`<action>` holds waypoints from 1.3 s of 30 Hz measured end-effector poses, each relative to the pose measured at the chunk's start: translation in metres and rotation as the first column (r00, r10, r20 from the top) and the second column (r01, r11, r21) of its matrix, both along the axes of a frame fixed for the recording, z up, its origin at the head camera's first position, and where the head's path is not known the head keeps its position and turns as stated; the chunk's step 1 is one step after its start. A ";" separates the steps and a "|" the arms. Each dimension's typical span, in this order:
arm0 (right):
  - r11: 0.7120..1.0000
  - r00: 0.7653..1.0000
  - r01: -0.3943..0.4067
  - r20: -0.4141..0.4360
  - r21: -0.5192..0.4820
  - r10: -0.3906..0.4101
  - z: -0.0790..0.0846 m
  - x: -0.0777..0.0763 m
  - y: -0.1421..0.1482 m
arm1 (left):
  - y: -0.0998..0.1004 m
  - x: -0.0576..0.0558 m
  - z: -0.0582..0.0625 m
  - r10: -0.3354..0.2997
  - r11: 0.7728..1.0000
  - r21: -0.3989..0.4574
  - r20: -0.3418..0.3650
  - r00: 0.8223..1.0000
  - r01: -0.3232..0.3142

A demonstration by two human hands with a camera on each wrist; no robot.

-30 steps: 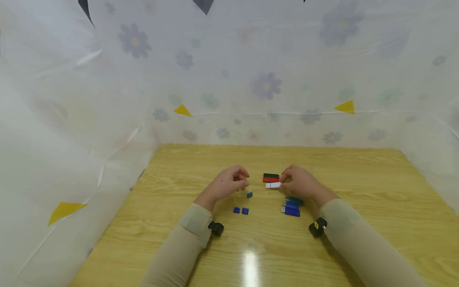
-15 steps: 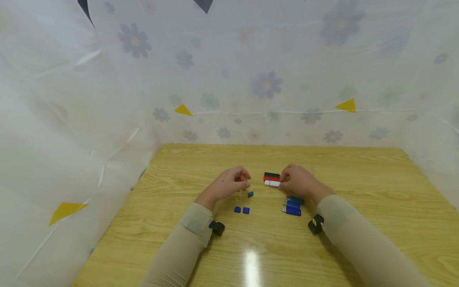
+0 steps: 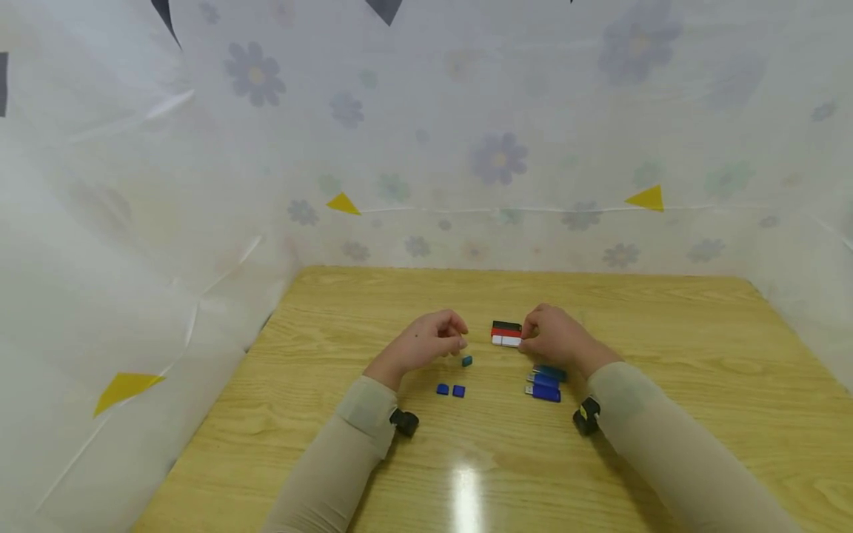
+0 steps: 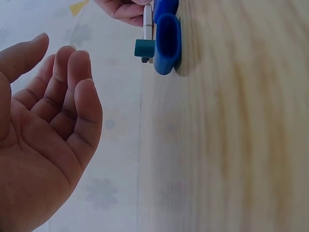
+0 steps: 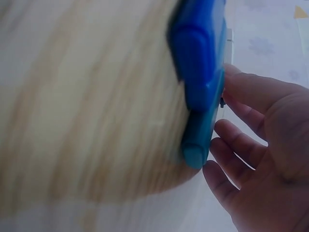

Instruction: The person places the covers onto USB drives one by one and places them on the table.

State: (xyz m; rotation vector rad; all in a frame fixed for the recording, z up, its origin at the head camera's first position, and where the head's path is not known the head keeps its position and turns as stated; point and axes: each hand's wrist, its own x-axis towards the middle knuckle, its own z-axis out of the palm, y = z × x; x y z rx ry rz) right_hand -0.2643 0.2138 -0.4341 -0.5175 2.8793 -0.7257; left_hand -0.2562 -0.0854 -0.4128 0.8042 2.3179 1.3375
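My right hand (image 3: 558,338) pinches the right end of a white USB stick (image 3: 505,341), its thumb and fingertips covering that end. The stick lies against a red USB stick (image 3: 504,333), with a black USB stick (image 3: 506,326) behind. My left hand (image 3: 423,342) hovers above the table, fingers loosely bent and holding nothing; its palm (image 4: 43,150) shows bare in the left wrist view. Below its fingertips stands a small teal cap (image 3: 467,361). Two blue caps (image 3: 459,391) lie nearer, side by side.
Right of the caps lie a teal USB stick (image 3: 552,372), a blue one (image 3: 545,380) and a darker blue one (image 3: 546,394), below my right hand. The wooden table (image 3: 493,466) ends at a flower-patterned sheet (image 3: 413,148) behind.
The white USB stick has moved back and straightened until it lies against the red one, pushed by my right hand. My left hand has hardly moved.
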 end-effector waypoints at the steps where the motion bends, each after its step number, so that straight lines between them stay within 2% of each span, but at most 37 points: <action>1: 1.000 1.000 0.001 0.000 0.002 -0.001 0.000 0.000 0.000 | 0.000 0.000 0.000 0.000 1.000 -0.001 0.000 1.000 0.000; 8: 1.000 1.000 0.020 0.004 -0.006 -0.020 0.004 0.003 -0.001 | 0.001 0.001 0.001 0.008 1.000 -0.003 0.015 1.000 -0.008; 13: 0.996 0.999 0.040 0.010 -0.075 -0.039 0.002 0.009 0.007 | 0.002 0.002 0.001 0.021 1.000 -0.018 0.021 1.000 -0.020; 19: 0.990 0.999 0.028 -0.018 -0.141 -0.031 0.001 0.022 0.025 | 0.004 0.003 0.000 0.026 0.999 -0.036 0.017 1.000 -0.026; 24: 0.977 0.999 0.043 -0.007 -0.207 -0.046 0.006 0.036 0.038 | 0.006 0.003 -0.001 0.028 0.998 -0.053 0.020 0.999 -0.027; 30: 0.957 0.998 0.064 0.016 -0.282 -0.062 0.009 0.050 0.049 | 0.009 0.004 0.000 0.002 0.992 -0.129 0.024 1.000 0.001; 33: 0.955 0.998 0.064 0.020 -0.291 -0.061 0.009 0.052 0.050 | 0.010 0.005 0.000 -0.009 0.985 -0.172 -0.003 1.000 0.009; 36: 0.953 0.998 0.063 0.026 -0.296 -0.058 0.008 0.051 0.052 | 0.012 0.006 0.002 -0.032 0.971 -0.239 -0.057 0.998 0.017; 39: 0.951 0.998 0.065 0.031 -0.302 -0.058 0.006 0.049 0.053 | 0.015 0.004 0.005 -0.087 0.944 -0.327 -0.111 0.990 0.046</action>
